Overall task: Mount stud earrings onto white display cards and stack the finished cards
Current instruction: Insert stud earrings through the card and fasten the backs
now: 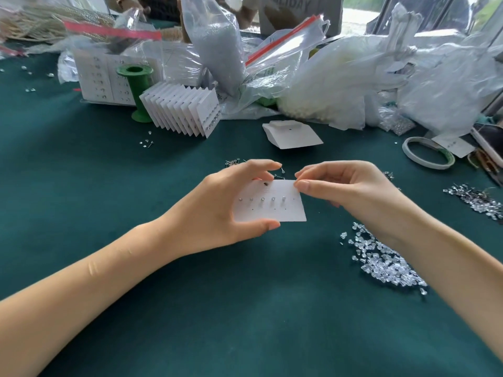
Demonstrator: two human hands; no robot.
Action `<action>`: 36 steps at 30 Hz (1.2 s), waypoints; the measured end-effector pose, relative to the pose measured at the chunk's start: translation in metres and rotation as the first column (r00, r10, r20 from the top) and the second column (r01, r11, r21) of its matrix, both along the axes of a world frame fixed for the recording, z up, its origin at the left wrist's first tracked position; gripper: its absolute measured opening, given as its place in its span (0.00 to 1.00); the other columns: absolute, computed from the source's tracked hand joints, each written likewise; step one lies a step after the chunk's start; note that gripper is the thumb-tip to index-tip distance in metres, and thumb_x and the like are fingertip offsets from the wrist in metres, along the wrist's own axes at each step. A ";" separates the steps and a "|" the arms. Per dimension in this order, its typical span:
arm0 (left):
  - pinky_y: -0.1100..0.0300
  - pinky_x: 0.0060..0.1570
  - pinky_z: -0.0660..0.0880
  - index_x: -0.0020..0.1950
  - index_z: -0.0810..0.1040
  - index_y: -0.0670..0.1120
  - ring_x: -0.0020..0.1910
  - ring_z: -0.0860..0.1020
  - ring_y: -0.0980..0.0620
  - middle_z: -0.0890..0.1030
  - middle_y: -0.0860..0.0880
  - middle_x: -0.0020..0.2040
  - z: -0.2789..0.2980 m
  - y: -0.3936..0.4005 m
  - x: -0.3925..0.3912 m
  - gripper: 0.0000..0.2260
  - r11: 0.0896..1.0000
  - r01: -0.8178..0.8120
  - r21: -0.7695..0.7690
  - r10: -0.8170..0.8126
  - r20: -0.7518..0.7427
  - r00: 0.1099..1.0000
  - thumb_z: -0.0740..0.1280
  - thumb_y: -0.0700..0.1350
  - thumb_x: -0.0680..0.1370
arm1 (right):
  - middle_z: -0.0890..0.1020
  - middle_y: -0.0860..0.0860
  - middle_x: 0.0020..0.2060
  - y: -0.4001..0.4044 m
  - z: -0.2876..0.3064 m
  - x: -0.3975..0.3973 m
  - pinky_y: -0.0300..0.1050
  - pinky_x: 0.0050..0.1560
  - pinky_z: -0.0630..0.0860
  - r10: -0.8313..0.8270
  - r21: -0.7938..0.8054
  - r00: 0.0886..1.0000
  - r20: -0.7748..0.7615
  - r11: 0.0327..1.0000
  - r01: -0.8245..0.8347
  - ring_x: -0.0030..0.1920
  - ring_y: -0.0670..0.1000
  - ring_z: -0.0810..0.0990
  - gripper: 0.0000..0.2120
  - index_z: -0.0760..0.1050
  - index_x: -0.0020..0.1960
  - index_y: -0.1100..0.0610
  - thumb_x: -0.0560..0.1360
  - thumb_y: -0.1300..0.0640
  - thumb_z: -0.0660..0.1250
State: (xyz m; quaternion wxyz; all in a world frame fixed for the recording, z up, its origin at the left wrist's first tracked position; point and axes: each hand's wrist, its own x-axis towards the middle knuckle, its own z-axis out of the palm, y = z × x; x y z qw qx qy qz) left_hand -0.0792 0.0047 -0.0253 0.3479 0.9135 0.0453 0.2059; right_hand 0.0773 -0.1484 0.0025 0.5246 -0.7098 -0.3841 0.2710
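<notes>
**Inspector:** State of the hands?

**Assistant:** The left hand [217, 210] holds a white display card [275, 204] above the middle of the bench [245, 308], thumb under the near edge, fingers curled over the far edge. The right hand [345, 191] pinches the card's far right corner between thumb and forefinger; whether a stud sits in that pinch cannot be told.

**Inspector:** Condition of the card?

**Assistant:** Five studs [262, 200] sit in one row across it. Small holes show below them and one at the row's right end.

**Inspector:** Surroundings?

**Assistant:** Clear earring backs [386, 262] lie heaped just beside the right forearm. Loose studs [476, 200] lie piled at the right edge. Past the hands, toward the far edge, lies a short stack of blank cards [292, 134]. Left of that, finished cards [182, 107] stand fanned against a green spool [137, 91]. A tape roll [427, 153] lies near the far right corner. Plastic bags [326, 77] crowd the far edge.
</notes>
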 end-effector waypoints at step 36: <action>0.60 0.59 0.71 0.68 0.68 0.53 0.61 0.74 0.59 0.77 0.57 0.59 0.004 -0.001 -0.002 0.30 0.998 -0.018 -0.059 0.018 -0.005 1.000 0.75 0.52 0.69 | 0.83 0.47 0.37 -0.001 -0.006 0.004 0.29 0.29 0.67 0.032 -0.101 0.995 -0.096 0.994 -0.042 0.30 0.42 0.71 0.04 0.84 0.41 0.52 0.67 0.54 0.74</action>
